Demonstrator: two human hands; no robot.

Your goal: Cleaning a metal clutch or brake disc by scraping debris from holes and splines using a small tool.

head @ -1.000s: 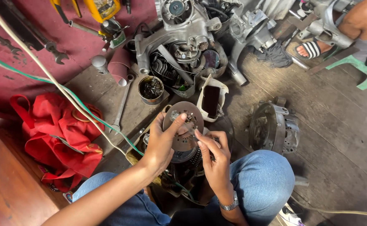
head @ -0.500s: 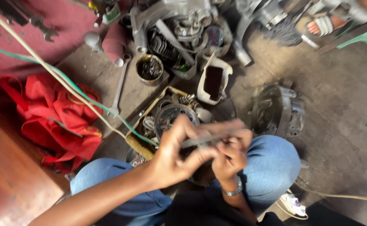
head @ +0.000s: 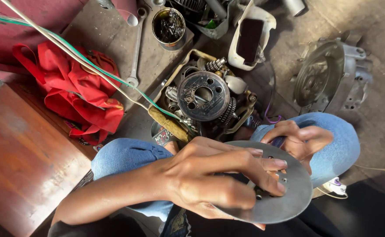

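My left hand (head: 214,175) grips a flat grey metal disc (head: 291,199) with small holes, fingers spread over its top face, held above my lap. My right hand (head: 300,140) is curled at the disc's upper right rim, resting over my right knee in blue jeans; something small and dark shows between its fingers. Just beyond my knees lies a yellowish tray (head: 166,120) of greasy engine parts, with a round perforated hub (head: 203,95) and gears on top.
A red cloth (head: 83,92) lies left, crossed by white and green wires (head: 69,52). A spanner (head: 135,48), a tin of dark oil (head: 168,26) and a white container (head: 249,37) sit behind. A grey engine cover (head: 328,74) lies right; a wooden surface (head: 21,166) lies left.
Both hands lifted the disc off the parts in the tray and drew it back over my lap. The view has moved closer and lower.
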